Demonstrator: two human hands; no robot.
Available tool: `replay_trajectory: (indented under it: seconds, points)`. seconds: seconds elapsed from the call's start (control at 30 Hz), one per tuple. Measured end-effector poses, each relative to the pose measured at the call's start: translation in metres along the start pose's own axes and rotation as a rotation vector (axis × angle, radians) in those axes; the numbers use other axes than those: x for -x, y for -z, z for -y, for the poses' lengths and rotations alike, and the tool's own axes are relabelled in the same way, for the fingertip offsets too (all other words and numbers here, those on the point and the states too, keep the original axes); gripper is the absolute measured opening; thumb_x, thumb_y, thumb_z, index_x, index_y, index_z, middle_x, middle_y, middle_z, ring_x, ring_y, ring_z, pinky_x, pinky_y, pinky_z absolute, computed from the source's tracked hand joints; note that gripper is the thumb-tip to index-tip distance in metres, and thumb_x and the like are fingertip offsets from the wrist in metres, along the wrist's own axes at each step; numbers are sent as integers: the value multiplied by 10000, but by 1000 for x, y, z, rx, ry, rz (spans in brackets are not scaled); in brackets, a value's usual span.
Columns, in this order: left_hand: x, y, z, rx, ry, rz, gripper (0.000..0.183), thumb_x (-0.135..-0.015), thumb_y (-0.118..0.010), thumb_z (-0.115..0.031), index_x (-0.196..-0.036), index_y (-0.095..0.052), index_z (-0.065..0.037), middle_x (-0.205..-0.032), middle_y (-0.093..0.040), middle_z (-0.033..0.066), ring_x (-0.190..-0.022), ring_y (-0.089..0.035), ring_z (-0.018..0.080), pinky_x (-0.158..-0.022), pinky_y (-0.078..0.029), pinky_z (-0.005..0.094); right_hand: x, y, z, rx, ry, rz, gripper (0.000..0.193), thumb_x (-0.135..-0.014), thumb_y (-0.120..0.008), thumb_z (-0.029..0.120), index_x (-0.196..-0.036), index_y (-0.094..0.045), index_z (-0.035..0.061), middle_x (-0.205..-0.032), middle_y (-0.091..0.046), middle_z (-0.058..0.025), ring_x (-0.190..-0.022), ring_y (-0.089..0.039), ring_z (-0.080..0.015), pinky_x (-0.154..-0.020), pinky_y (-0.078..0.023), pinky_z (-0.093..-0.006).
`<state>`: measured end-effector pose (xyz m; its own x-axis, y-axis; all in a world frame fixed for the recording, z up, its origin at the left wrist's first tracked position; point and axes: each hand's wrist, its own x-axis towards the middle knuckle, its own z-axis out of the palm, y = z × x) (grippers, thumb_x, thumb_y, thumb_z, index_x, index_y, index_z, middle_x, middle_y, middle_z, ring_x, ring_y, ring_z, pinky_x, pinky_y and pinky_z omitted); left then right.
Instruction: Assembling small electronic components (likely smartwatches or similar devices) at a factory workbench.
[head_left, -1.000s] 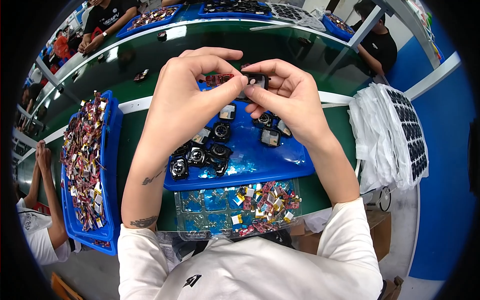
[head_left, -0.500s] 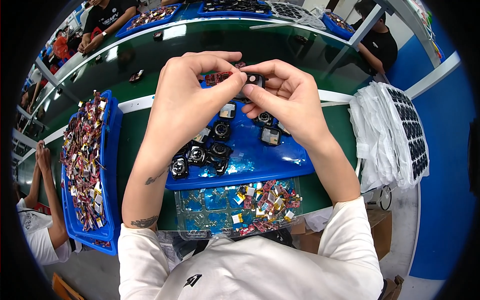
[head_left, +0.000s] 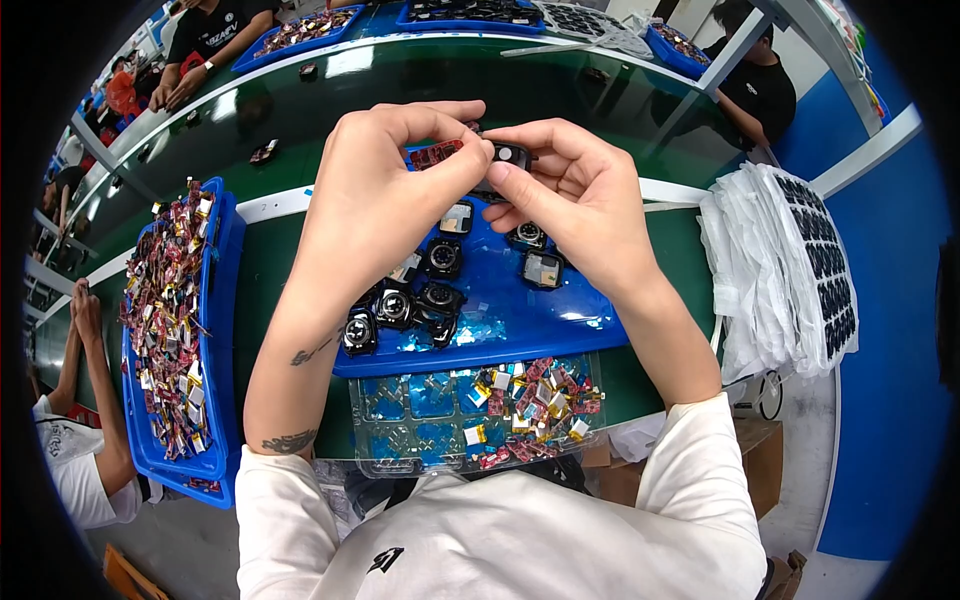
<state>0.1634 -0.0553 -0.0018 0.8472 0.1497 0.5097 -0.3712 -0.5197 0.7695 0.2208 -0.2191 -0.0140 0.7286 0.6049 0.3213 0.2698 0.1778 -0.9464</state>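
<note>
My right hand [head_left: 580, 195] grips a black smartwatch case [head_left: 514, 158] between thumb and fingers, with a small pale round spot showing on it. My left hand [head_left: 385, 185] is closed in a pinch against the case's left edge. A red circuit board [head_left: 437, 153] shows inside the curl of the left fingers; the fingertips' exact hold is hidden. Below both hands lies a blue tray [head_left: 520, 322] with several black watch cases [head_left: 441, 257], some face down with round sensor backs up. Another case [head_left: 542, 269] has a silvery inside facing up.
A clear compartment tray [head_left: 440, 420] of small parts and batteries sits nearest me. A blue bin [head_left: 222, 300] heaped with red boards stands left. White-wrapped stacked trays [head_left: 760, 270] stand right. Beyond runs a green conveyor [head_left: 430, 85] carrying loose parts. Other people sit left and at the back.
The red board in my left fingers has tilted, its right end rising. Both hands have barely shifted. Small parts on the far green conveyor have slid left.
</note>
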Motion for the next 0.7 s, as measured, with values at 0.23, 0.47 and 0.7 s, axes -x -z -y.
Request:
replay_trajectory:
  seconds: [0.23, 0.47, 0.7]
  points:
    - [2, -3, 1, -190, -111, -43, 159, -797, -676, -120, -842, -707, 29, -1096, -664, 179, -893, -647, 161, -770, -496, 257, 1, -2, -2, 21, 19, 0, 220, -885, -620, 40, -1076, -566, -57, -886, -670, -116, -737, -679, -136, -654, -562, -233]
    - [1, -3, 0, -99, -58, -48, 155, -789, -674, -113, -835, -705, 32, -1074, -668, 190, -899, -648, 171, -761, -499, 259, 0, 0, -4, 34, 73, -3, 196, -913, -588, 62, -1065, -571, -60, -892, -670, -124, -736, -680, -143, -654, -565, -243]
    - [1, -5, 0, -106, -61, -52, 177, -794, -701, -122, -876, -709, 35, -1057, -673, 185, -907, -651, 168, -765, -513, 263, -2, 1, -4, 12, 63, -30, 177, -916, -572, 53, -1057, -575, -54, -884, -672, -138, -724, -680, -154, -646, -573, -255]
